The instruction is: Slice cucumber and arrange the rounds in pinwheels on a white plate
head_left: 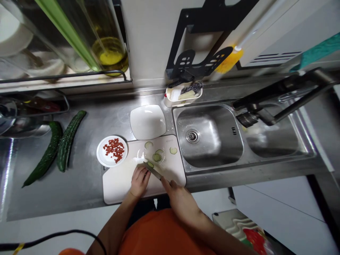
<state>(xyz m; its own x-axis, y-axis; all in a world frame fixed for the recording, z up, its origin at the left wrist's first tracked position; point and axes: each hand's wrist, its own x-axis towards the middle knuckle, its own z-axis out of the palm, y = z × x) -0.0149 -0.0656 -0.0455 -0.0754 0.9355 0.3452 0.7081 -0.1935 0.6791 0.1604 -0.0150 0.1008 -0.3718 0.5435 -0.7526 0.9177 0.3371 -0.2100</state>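
Observation:
My right hand is wrapped round the handle of a kitchen knife, whose blade points up and left over the white cutting board. Beside the blade, my left hand is closed with curled fingers on a cucumber piece, which those fingers mostly hide. A cut cucumber slice lies against the far side of the blade. Several more thin cucumber slices are scattered over the board's upper right. A round white plate with diced red bits overlaps the board's upper left corner.
A square white plate sits behind the board. Two long cucumbers lie on the steel counter at left. On the right are a sink basin and a black faucet. A white caddy stands by the wall.

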